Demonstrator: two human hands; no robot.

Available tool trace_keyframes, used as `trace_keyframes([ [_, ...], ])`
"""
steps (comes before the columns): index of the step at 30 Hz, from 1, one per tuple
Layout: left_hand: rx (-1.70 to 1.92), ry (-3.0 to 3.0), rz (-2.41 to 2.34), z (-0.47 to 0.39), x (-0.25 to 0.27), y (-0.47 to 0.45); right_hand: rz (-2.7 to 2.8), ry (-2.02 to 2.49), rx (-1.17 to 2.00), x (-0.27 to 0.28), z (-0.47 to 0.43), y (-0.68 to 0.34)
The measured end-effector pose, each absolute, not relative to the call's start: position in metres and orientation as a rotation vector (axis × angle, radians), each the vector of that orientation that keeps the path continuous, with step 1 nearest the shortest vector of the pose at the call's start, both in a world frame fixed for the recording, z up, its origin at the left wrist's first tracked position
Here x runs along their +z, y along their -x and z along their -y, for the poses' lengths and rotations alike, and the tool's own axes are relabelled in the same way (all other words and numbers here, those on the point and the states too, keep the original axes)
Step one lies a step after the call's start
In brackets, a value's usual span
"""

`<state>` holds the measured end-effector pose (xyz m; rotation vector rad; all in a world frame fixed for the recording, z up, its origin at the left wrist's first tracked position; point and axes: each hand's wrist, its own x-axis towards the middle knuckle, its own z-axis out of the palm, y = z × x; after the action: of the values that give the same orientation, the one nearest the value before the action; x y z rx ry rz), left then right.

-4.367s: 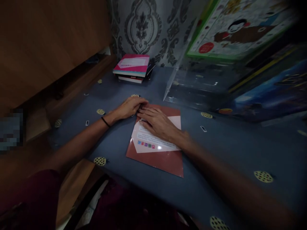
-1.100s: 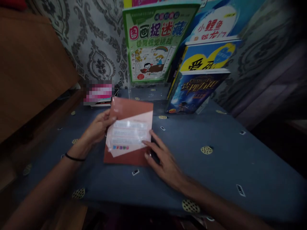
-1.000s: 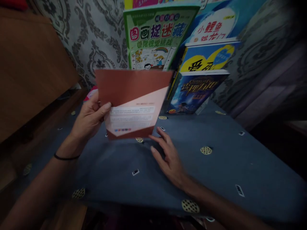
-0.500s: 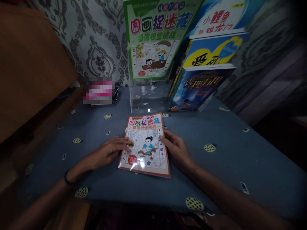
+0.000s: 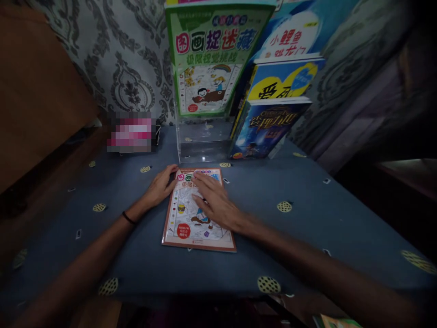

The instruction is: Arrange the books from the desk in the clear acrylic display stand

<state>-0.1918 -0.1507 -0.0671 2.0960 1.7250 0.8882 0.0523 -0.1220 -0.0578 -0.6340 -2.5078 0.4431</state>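
One half-curled left hand [image 5: 160, 185] at 11 o'clock and flat right hand [image 5: 218, 204] apparently steady the ungripped book [image 5: 187, 214]; lifting needs pinching.

Damask wallpaper [image 5: 133, 86] is backing far edge of desk [image 5: 136, 264], brown panel [image 5: 37, 91] flanking far-left corner, pale fabric [image 5: 368, 105] hanging past right edge. Pineapple-print cloth [image 5: 327, 218] is covering top. Light's running dim.

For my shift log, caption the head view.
Right hand lies across the brown-bordered book, left hand at its edge.
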Motion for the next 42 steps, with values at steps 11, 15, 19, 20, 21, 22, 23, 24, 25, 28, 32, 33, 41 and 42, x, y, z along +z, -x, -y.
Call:
trace_keyframes([
  [11, 0.937, -2.048, -1.678, 0.149, -0.077, 0.203, 2.733, 0.643, 0.354, -0.064, 0.093, 0.018],
  [15, 0.927, -2.057, -1.693, 0.15, -0.077, 0.201, 2.728, 0.702, 0.377, -0.066, 0.088, 0.002],
  [19, 0.908, -2.081, -1.71, 0.152, -0.076, 0.199, 2.701, 0.767, 0.386, -0.068, 0.083, -0.017],
  [20, 0.905, -2.087, -1.713, 0.152, -0.076, 0.199, 2.695, 0.777, 0.385, -0.068, 0.082, -0.023],
  [21, 0.901, -2.092, -1.719, 0.152, -0.076, 0.199, 2.686, 0.786, 0.383, -0.069, 0.08, -0.031],
  [22, 0.894, -2.097, -1.725, 0.152, -0.076, 0.199, 2.671, 0.792, 0.382, -0.07, 0.077, -0.039],
  [23, 0.886, -2.102, -1.731, 0.152, -0.076, 0.198, 2.649, 0.798, 0.385, -0.071, 0.075, -0.047],
  [24, 0.88, -2.107, -1.737, 0.152, -0.076, 0.198, 2.62, 0.804, 0.394, -0.072, 0.072, -0.056],
  [25, 0.876, -2.113, -1.744, 0.153, -0.076, 0.198, 2.59, 0.809, 0.413, -0.073, 0.069, -0.065],
  [28, 0.843, -2.154, -1.774, 0.154, -0.075, 0.198, 2.496, 0.815, 0.528, -0.078, 0.058, -0.088],
  [32, 0.661, -2.332, -1.864, 0.154, -0.067, 0.193, 2.322, 0.784, 0.797, -0.081, 0.043, -0.103],
  [33, 0.6, -2.394, -1.866, 0.153, -0.064, 0.189, 2.27, 0.782, 0.872, -0.081, 0.04, -0.104],
  [41, 0.432, -2.507, -1.513, 0.121, -0.058, 0.136, 2.005, 0.75, 1.2, -0.082, 0.029, -0.104],
  [42, 0.431, -2.498, -1.488, 0.117, -0.06, 0.131, 2.021, 0.748, 1.191, -0.081, 0.03, -0.104],
])
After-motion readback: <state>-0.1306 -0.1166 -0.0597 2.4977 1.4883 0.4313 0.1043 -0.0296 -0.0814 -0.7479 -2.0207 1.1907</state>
